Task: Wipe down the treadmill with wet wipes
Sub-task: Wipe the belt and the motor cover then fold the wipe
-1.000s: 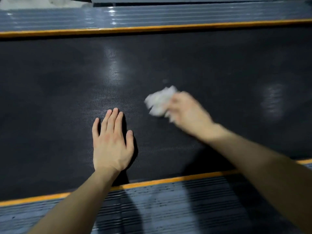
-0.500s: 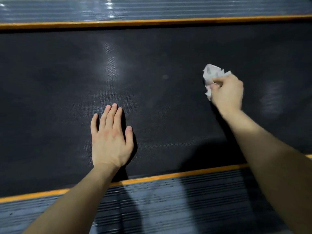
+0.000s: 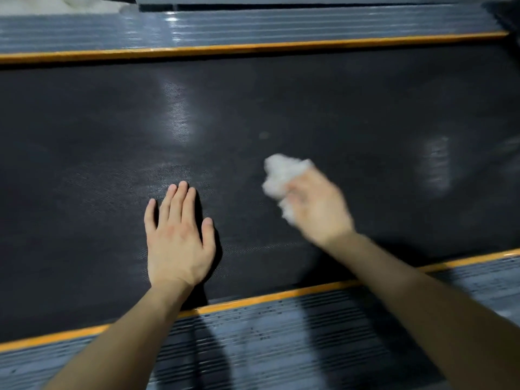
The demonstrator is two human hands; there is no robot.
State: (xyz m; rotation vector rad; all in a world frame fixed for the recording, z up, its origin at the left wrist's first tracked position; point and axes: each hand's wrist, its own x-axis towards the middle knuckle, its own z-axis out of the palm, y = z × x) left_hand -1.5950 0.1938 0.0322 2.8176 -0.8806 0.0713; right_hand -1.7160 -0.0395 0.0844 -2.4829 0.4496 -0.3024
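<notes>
The treadmill's black belt (image 3: 281,102) fills the middle of the head view, running left to right. My left hand (image 3: 177,235) lies flat on the belt with straight fingers, palm down, near the front side rail. My right hand (image 3: 318,206) is blurred by motion and grips a crumpled white wet wipe (image 3: 281,175), which it holds against the belt to the right of my left hand. Part of the wipe is hidden under the fingers.
Grey ribbed side rails with orange trim border the belt: one at the back (image 3: 253,26) and one at the front (image 3: 281,342). Light reflections shine on the belt at centre and right. A small spot (image 3: 264,135) shows on the belt beyond the wipe.
My right hand swept the wipe right and away across the belt, then back left and nearer. My left hand has stayed flat in the same place.
</notes>
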